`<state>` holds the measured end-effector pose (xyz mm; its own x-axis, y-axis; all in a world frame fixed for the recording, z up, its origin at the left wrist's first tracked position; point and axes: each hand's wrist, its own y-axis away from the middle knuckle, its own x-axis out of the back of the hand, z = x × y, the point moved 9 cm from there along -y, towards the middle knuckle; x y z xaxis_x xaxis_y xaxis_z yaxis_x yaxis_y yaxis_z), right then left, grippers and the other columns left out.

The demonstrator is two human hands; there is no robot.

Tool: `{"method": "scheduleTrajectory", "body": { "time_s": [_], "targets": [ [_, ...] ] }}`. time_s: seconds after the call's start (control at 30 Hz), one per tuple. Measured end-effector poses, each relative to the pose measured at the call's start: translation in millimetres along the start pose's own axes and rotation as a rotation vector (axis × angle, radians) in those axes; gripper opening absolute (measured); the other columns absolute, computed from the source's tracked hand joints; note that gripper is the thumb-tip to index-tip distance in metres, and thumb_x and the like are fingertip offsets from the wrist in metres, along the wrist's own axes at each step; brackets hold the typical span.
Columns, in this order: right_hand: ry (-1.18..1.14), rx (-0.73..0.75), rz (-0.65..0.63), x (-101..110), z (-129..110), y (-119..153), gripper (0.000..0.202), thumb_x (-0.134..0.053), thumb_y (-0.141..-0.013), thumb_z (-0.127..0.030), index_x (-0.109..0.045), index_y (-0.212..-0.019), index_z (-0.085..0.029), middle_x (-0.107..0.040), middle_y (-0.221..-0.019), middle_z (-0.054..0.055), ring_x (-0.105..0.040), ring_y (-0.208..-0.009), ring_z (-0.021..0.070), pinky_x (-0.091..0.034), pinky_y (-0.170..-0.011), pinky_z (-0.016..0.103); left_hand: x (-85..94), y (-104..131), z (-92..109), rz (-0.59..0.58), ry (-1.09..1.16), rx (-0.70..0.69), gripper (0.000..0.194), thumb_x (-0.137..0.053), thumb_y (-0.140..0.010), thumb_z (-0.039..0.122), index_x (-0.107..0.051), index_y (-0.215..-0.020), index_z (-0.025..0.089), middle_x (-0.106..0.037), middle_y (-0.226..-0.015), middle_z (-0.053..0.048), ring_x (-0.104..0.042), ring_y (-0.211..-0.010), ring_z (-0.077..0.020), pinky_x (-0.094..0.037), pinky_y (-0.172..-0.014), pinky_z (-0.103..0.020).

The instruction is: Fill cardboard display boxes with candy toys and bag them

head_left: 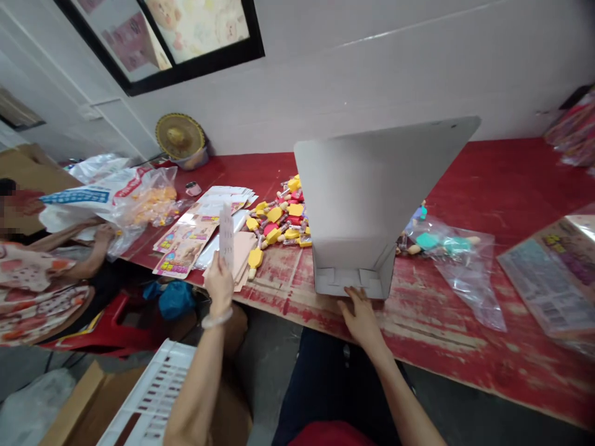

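Bare forearms reach in from the bottom of the view, the left one wearing a pale bracelet, the right one angled inward over dark-clad legs. The left hand is closed in a pinch on a thin pale card with faint markings, held upright above the near edge of a worn red table. The right hand is open and loosely spread, its fingertips at the bottom front edge of a grey cardboard box — open toward the camera, with a tall back panel that widens at the top.

Between the card and the box lies a pile of small toys, mostly yellow with some red. Printed cards and plain peach sheets are spread left of the pile. Right of the box rests a clear plastic bag with teal pieces; farther right is a printed package, cut off by the view's edge.

At far left, another person in a patterned top handles plastic bags — beside a red stool. A straw hat leans near the wall. Below, a white crate stands beside the left forearm.
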<state>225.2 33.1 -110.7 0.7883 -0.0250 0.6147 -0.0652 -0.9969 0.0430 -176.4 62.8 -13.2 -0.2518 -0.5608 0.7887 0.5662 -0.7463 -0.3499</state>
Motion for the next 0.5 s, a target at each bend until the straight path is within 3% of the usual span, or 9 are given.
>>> {"method": "scheduleTrajectory", "body": {
  "time_s": [0.03,0.1,0.17,0.23,0.3,0.37,0.43,0.5],
  "targets": [
    [-0.182,0.045,-0.029,0,-17,6,0.052,-0.06,-0.09,-0.033,-0.061,-0.138,-0.013,-0.055,-0.148,0.018,-0.04,-0.146,0.0348,-0.031,-0.12,0.058,10.2,30,16,0.114,0.149,-0.072,0.054,-0.031,-0.106,0.038,-0.045,-0.152,0.013,-0.057,-0.146,-0.019,-0.059,-0.132,-0.03,-0.046,-0.11,-0.043],
    [-0.547,0.144,-0.135,-3,-55,20,0.064,-0.072,-0.082,-0.041,-0.059,-0.141,-0.02,-0.056,-0.149,0.014,-0.052,-0.138,0.0316,-0.042,-0.115,0.05,14.1,107,60,0.158,0.381,-0.355,0.051,-0.045,-0.103,0.03,-0.044,-0.154,0.023,-0.056,-0.15,-0.012,-0.057,-0.135,-0.0247,-0.044,-0.115,-0.038],
    [-0.826,0.168,-0.178,-2,-82,32,0.066,-0.08,-0.076,-0.047,-0.064,-0.135,-0.022,-0.061,-0.144,0.013,-0.06,-0.13,0.0307,-0.048,-0.109,0.047,6.5,185,103,0.043,0.526,-0.626,0.056,-0.053,-0.099,0.019,-0.045,-0.153,0.031,-0.055,-0.151,-0.006,-0.054,-0.138,-0.0215,-0.045,-0.115,-0.036],
    [-0.998,0.089,-0.085,6,-86,37,0.053,-0.08,-0.077,-0.049,-0.073,-0.119,-0.02,-0.071,-0.128,0.012,-0.067,-0.118,0.0296,-0.052,-0.104,0.044,0.5,233,129,-0.056,0.611,-0.722,0.055,-0.055,-0.096,0.014,-0.051,-0.148,0.033,-0.053,-0.153,-0.005,-0.048,-0.144,-0.0231,-0.043,-0.118,-0.042],
    [-1.092,-0.044,0.031,15,-72,40,0.043,-0.082,-0.076,-0.049,-0.077,-0.104,-0.017,-0.077,-0.112,0.011,-0.072,-0.106,0.0291,-0.056,-0.098,0.043,-2.0,234,134,-0.07,0.658,-0.582,0.054,-0.058,-0.096,0.016,-0.052,-0.147,0.032,-0.045,-0.159,-0.007,-0.038,-0.15,-0.0252,-0.036,-0.123,-0.047],
    [-1.167,-0.166,0.028,16,-57,41,0.045,-0.091,-0.065,-0.045,-0.078,-0.096,-0.015,-0.079,-0.104,0.011,-0.074,-0.095,0.0293,-0.059,-0.091,0.043,-7.0,208,125,-0.091,0.696,-0.326,0.061,-0.066,-0.093,0.026,-0.046,-0.15,0.029,-0.037,-0.164,-0.01,-0.03,-0.154,-0.0276,-0.028,-0.126,-0.05],
    [-1.252,-0.264,0.002,15,-45,42,0.048,-0.096,-0.057,-0.042,-0.077,-0.092,-0.014,-0.079,-0.098,0.011,-0.075,-0.087,0.029,-0.061,-0.085,0.042,-21.1,183,121,-0.248,0.758,-0.125,0.073,-0.074,-0.086,0.038,-0.043,-0.151,0.024,-0.04,-0.161,-0.014,-0.034,-0.151,-0.0299,-0.028,-0.125,-0.051],
    [-1.329,-0.325,0.065,19,-32,42,0.052,-0.097,-0.054,-0.045,-0.076,-0.09,-0.014,-0.079,-0.094,0.012,-0.076,-0.083,0.0297,-0.062,-0.081,0.042,-37.9,175,127,-0.487,0.872,-0.006,0.076,-0.078,-0.081,0.045,-0.047,-0.146,0.021,-0.052,-0.151,-0.015,-0.047,-0.143,-0.0306,-0.038,-0.119,-0.048]
  ]
}}
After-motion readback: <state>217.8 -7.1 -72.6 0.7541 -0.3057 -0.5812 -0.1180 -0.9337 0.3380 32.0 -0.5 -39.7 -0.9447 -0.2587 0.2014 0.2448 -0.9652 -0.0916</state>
